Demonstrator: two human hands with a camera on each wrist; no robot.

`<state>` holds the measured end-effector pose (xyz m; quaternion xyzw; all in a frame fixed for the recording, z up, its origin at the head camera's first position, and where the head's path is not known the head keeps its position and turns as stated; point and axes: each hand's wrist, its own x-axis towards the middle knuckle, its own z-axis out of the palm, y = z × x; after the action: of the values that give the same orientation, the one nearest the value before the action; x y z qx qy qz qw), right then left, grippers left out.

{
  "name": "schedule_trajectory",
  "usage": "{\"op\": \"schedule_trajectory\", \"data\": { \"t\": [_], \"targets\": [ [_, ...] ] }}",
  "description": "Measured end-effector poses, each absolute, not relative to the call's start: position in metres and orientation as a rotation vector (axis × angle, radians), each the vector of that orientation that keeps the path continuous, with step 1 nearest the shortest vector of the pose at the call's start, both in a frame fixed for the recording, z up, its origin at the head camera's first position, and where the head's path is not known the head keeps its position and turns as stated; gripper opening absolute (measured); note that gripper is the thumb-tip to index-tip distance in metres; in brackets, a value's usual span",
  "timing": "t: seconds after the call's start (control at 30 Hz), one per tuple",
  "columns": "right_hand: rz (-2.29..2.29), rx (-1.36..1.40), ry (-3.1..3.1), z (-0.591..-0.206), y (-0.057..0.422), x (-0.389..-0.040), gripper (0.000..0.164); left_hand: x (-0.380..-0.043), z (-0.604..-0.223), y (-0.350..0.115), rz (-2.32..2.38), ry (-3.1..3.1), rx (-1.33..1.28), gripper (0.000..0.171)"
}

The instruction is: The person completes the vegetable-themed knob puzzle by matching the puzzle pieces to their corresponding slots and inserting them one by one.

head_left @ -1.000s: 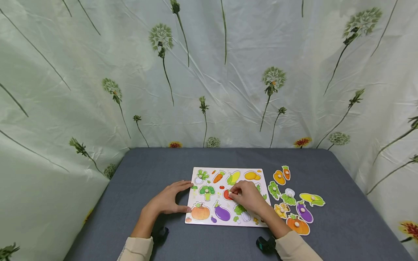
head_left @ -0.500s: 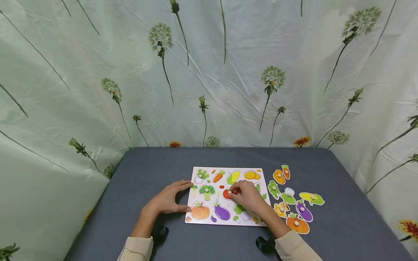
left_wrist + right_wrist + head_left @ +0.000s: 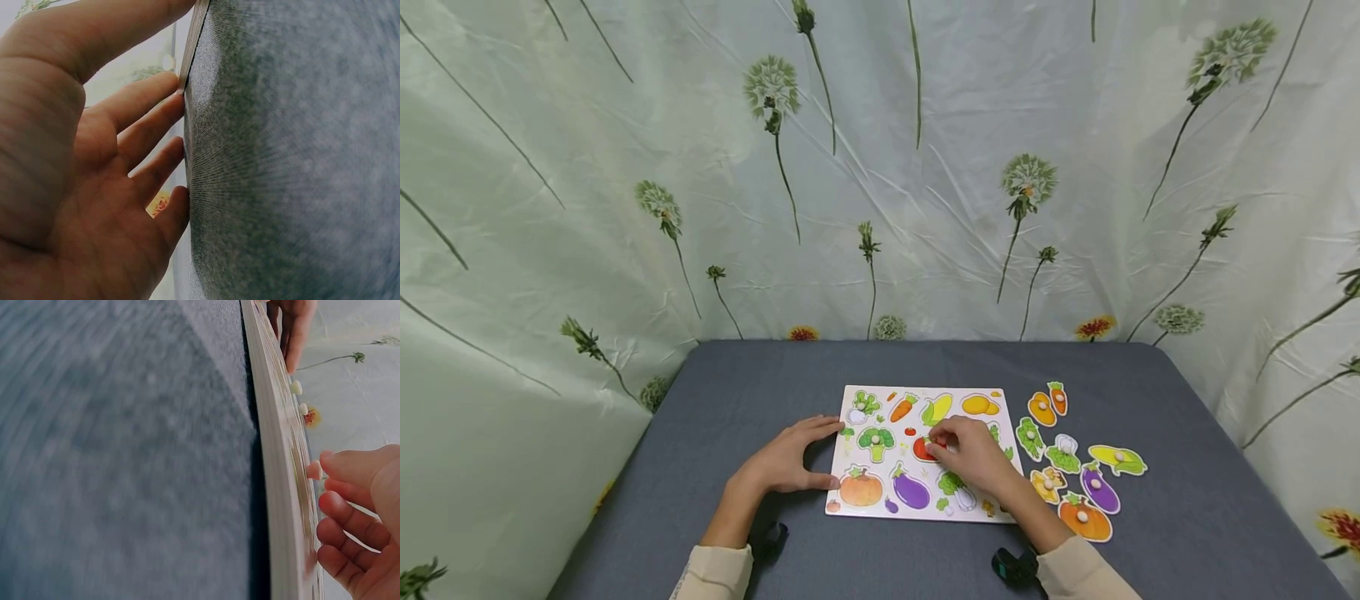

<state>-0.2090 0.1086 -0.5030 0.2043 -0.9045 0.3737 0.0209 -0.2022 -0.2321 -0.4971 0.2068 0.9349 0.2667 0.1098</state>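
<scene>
A white wooden peg puzzle board printed with vegetables lies on the table. At its left edge rests my left hand, thumb and fingers spread and fairly straight, the fingertips against the board's side in the left wrist view. My right hand reaches over the middle of the board. Its thumb and index finger pinch the small knob of the red tomato piece, which sits at the tomato picture and is partly covered by the fingers. Broccoli and turnip pieces with knobs sit in the board.
Right of the board lie several loose knobbed pieces, among them a carrot, a corn cob, an eggplant and a pumpkin. A grey cloth covers the table. Behind it hangs a flowered curtain.
</scene>
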Motion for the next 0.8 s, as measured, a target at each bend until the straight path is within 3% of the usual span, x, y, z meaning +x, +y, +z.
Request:
{"op": "schedule_trajectory", "data": {
  "t": [0.8],
  "targets": [
    [1.017, 0.531, -2.776, -0.476, 0.185, -0.233, 0.018, -0.203, -0.498, -0.234, 0.775, 2.744, 0.618, 0.091]
  ]
}}
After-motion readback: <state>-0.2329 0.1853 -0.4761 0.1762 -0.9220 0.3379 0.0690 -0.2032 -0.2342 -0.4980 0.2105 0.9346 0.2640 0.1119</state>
